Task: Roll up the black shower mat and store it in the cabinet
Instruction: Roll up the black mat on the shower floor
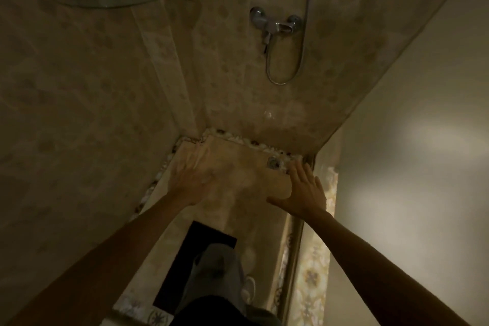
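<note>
A dim, tiled shower stall seen from above, through the eyes of a person standing at its entrance. The black shower mat lies flat on the shower floor, close to the person's feet and partly hidden by a grey trouser leg stepping over it. Its long axis runs from the person's feet away toward the far wall, slanting slightly right.

Both bare arms stretch forward, well past the mat. The left hand is blurred, palm down, fingers spread. The right hand is sharper, also palm down with fingers apart, near a small square drain. Each grip is empty and holds nothing.

The mat sits below and behind both hands, nearer the body than either palm. It lies a little closer to the left arm. To start rolling, the hands would likely need to draw back and drop to the mat's near or far short edge.

A chrome faucet with a looping hose is mounted on the far wall. No cabinet is visible.
</note>
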The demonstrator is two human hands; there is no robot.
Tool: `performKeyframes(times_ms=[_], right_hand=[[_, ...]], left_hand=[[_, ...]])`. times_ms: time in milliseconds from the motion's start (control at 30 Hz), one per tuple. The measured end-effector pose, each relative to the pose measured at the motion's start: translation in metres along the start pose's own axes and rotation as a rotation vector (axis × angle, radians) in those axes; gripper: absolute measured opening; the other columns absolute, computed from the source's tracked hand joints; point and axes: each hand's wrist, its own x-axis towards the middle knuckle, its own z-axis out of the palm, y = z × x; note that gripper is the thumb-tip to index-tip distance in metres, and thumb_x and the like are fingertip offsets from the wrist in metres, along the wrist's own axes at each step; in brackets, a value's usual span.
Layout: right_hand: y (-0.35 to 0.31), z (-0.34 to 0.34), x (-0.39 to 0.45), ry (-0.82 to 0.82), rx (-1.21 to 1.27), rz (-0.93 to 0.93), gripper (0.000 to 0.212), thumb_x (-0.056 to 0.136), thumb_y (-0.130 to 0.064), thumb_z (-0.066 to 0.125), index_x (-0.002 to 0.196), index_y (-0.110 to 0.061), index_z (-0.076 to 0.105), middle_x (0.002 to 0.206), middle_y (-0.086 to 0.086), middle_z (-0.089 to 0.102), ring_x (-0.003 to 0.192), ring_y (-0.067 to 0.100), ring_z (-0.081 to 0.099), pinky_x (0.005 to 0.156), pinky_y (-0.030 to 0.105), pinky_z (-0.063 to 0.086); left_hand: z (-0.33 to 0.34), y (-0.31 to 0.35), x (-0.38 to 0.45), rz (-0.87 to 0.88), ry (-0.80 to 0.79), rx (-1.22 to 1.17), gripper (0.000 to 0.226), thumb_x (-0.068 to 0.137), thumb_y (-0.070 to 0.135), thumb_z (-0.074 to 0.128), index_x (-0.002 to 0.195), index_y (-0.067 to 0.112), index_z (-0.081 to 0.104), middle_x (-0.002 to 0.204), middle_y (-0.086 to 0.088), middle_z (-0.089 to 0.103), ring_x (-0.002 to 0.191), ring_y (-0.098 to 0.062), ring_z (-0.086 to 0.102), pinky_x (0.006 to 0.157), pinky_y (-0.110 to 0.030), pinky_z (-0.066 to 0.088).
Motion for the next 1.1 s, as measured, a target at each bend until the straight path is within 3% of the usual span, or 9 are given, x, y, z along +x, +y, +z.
performKeyframes(times_ms=[100,367,500,633,833,933,1100], right_hand=[[0.004,-0.005,0.036,-0.006,-0.033,-0.063,0.128,0.065,-0.097,0.047,0.16,-0.027,-0.005,0.169,0.001,-0.008,0.155,0.024,-0.01,0.126,0.05,0.01],[-0.005,-0.016,0.156,-0.066,-0.144,-0.308,0.127,0.067,-0.097,0.042,0.159,-0.028,-0.011,0.168,-0.002,-0.014,0.154,0.02,-0.015,0.125,0.048,0.003],[-0.022,-0.02,0.222,-0.04,-0.227,-0.436,0.13,0.059,-0.1,0.032,0.161,-0.025,0.002,0.17,-0.001,0.004,0.156,0.022,-0.002,0.124,0.05,0.009],[-0.05,-0.022,0.277,-0.073,-0.322,-0.625,0.126,0.061,-0.101,0.03,0.161,-0.026,0.007,0.169,-0.001,0.008,0.155,0.023,-0.002,0.124,0.052,-0.002],[-0.141,-0.021,0.322,-0.23,-0.393,-0.824,0.127,0.064,-0.096,0.041,0.158,-0.03,-0.014,0.166,-0.009,-0.019,0.154,0.019,-0.015,0.125,0.051,0.007],[-0.202,-0.008,0.318,-0.254,-0.467,-1.021,0.126,0.062,-0.096,0.032,0.159,-0.027,-0.011,0.168,-0.004,-0.013,0.154,0.021,-0.012,0.125,0.05,0.005],[-0.311,0.036,0.281,-0.345,-0.571,-1.413,0.127,0.068,-0.091,0.051,0.16,-0.022,-0.001,0.169,-0.001,-0.003,0.155,0.021,-0.006,0.125,0.049,0.005]], left_hand=[[0.002,0.002,0.018,-0.089,-0.002,-0.043,0.087,0.087,0.073,0.034,0.155,0.032,-0.003,0.165,-0.002,-0.006,0.15,-0.026,-0.002,0.122,-0.048,0.002],[0.018,-0.01,0.084,-0.162,0.087,-0.036,0.09,0.082,0.08,0.03,0.151,0.04,-0.013,0.164,0.004,-0.015,0.151,-0.027,-0.007,0.121,-0.051,0.002],[0.031,-0.03,0.12,-0.283,0.14,-0.116,0.09,0.081,0.079,0.035,0.149,0.046,-0.013,0.165,0.004,-0.007,0.151,-0.025,-0.007,0.121,-0.054,0.008],[0.042,-0.052,0.128,-0.461,0.158,-0.208,0.09,0.078,0.086,0.023,0.15,0.044,-0.011,0.164,0.008,-0.012,0.15,-0.026,-0.01,0.12,-0.053,0.007],[0.044,-0.074,0.079,-0.718,0.254,-0.36,0.091,0.077,0.085,0.023,0.151,0.043,-0.007,0.163,0.009,-0.014,0.15,-0.024,-0.013,0.12,-0.056,0.007],[0.048,-0.084,0.042,-0.84,0.324,-0.451,0.092,0.075,0.086,0.02,0.151,0.044,-0.01,0.162,0.01,-0.017,0.149,-0.024,-0.015,0.119,-0.057,0.006],[0.072,-0.083,-0.027,-1.162,0.449,-0.576,0.093,0.075,0.081,0.02,0.152,0.039,-0.009,0.162,0.005,-0.019,0.149,-0.026,-0.018,0.119,-0.059,0.007]])
